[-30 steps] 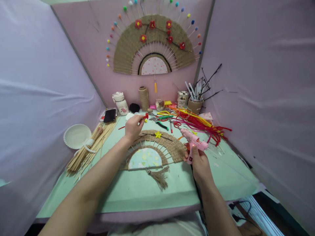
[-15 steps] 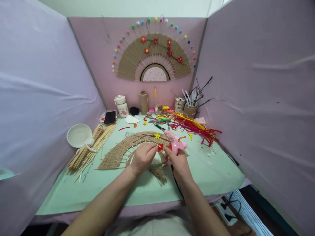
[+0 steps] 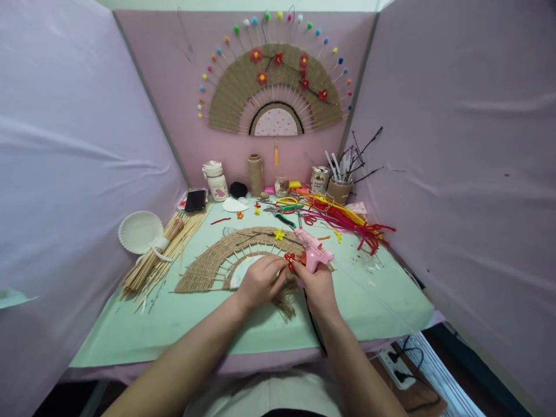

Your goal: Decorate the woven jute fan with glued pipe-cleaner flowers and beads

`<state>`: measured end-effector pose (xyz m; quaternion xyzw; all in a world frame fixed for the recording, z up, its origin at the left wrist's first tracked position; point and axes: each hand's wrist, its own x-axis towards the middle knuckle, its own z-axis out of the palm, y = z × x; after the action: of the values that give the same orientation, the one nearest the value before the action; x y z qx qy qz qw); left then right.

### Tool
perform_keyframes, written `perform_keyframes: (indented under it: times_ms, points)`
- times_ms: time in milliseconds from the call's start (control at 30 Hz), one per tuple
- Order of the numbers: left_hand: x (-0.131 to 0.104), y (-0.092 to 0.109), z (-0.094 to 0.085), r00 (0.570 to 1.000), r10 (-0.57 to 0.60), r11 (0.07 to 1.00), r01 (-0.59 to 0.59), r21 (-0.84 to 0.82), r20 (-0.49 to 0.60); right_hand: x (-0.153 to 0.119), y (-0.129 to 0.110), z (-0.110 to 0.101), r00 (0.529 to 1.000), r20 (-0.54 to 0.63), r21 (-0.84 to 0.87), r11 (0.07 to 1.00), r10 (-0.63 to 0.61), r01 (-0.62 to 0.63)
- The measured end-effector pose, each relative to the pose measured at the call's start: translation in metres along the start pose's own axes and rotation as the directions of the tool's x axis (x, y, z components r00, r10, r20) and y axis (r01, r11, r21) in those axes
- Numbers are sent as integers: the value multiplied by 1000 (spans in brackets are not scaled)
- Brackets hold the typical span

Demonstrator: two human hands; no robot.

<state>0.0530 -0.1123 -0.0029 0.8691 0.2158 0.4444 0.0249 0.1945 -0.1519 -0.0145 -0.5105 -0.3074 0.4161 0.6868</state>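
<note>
My left hand [image 3: 263, 281] pinches a red pipe-cleaner flower [image 3: 289, 260] by its left side, above a woven twine fan [image 3: 202, 266]. My right hand [image 3: 319, 289] is closed around the handle of a pink glue gun [image 3: 313, 249], whose nozzle points up and to the left. The right thumb and fingertips reach the flower's right edge. On the fan's upper band lies a yellow flower [image 3: 279, 234] along a thin dark twig. A tassel of loose twine [image 3: 285, 307] sticks out below the hands, partly covered.
Bamboo sticks [image 3: 152, 255] and a white paper plate [image 3: 139, 231] lie at left. Pliers [image 3: 284, 220], scissors and red and yellow pipe cleaners [image 3: 360, 226] are at back right. A bottle [image 3: 216, 182] and twine spool [image 3: 256, 175] stand behind. A finished fan [image 3: 237, 92] hangs on the back wall.
The red flower and both hands have shifted slightly right, bringing the right fingertips against the flower. The camera view has tipped down a little.
</note>
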Motion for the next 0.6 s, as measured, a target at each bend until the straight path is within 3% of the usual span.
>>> perform_keyframes:
  times_ms: [67, 133, 300, 400, 600]
  points:
    - [0, 1, 2, 989, -148, 984, 148, -98, 5, 0, 2, 0, 1000, -2, -2, 1000, 8, -8]
    - [-1, 2, 4, 947, -322, 928, 319, -194, 19, 0, 4, 0, 1000, 8, -13, 1000, 16, -16]
    - [-1, 1, 8, 736, -662, 610, 639, -468, 142, -1, 8, 1, 998, 53, -72, 997, 27, -23]
    - [5, -7, 0, 636, -756, 470, 691, -549, 153, -3, 7, 0, 997, 73, -77, 997, 1, 4]
    - [18, -34, -17, 514, -858, 371, 646, -667, 20, -10, 0, 1, 985, 149, -19, 997, 83, -81]
